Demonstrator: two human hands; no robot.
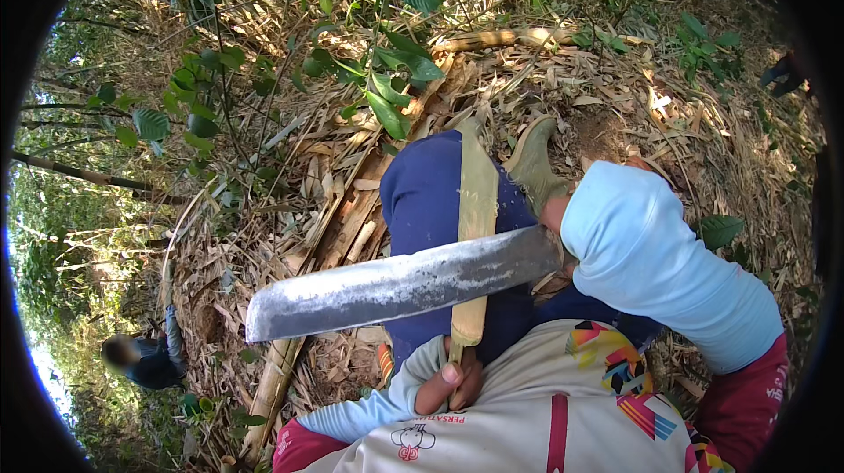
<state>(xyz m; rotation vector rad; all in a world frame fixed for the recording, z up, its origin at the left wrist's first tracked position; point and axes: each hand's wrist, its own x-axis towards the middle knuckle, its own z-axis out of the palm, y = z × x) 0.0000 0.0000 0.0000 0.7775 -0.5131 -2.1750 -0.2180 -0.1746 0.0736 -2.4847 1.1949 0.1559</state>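
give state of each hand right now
Left hand: closed, holding the long greenish-tan wooden piece by its narrow end.
Right hand: closed, holding the broad grey metal machete.

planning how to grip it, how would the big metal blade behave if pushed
The blade probably feels stiff: it juts from the right hand without visible sag. It likely feels tip-heavy, being broad at its far end. Its bare, partly shiny face may be slippery.

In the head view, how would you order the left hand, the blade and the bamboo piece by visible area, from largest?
1. Blade; nearness to the camera may enlarge it.
2. Bamboo piece.
3. Left hand.
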